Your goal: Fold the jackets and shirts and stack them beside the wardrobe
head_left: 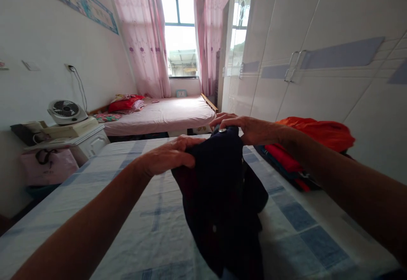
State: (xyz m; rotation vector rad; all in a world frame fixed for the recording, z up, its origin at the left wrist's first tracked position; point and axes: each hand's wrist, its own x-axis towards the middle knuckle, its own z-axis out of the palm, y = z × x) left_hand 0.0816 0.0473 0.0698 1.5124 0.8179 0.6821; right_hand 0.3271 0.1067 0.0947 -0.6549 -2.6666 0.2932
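Observation:
A dark navy garment point(222, 187) hangs from both hands over the bed, its lower end running toward me. It looks bunched, and I cannot tell which kind of garment it is. My left hand point(173, 155) grips its upper left edge, thumb on the near side. On its upper right edge my right hand point(237, 127) is closed, with the fingers partly hidden behind the cloth. A shiny round button or ring shows at the top beside the right fingers. Beneath lies a white and blue checked bedsheet point(127, 203).
To the right, folded orange and red clothes point(314, 134) are piled on the bed edge. A white wardrobe point(318, 17) lines the right wall. Further off stands a second bed point(171, 112) under a curtained window. A fan point(65, 109) sits on a cabinet at left, above a pink bag point(49, 167).

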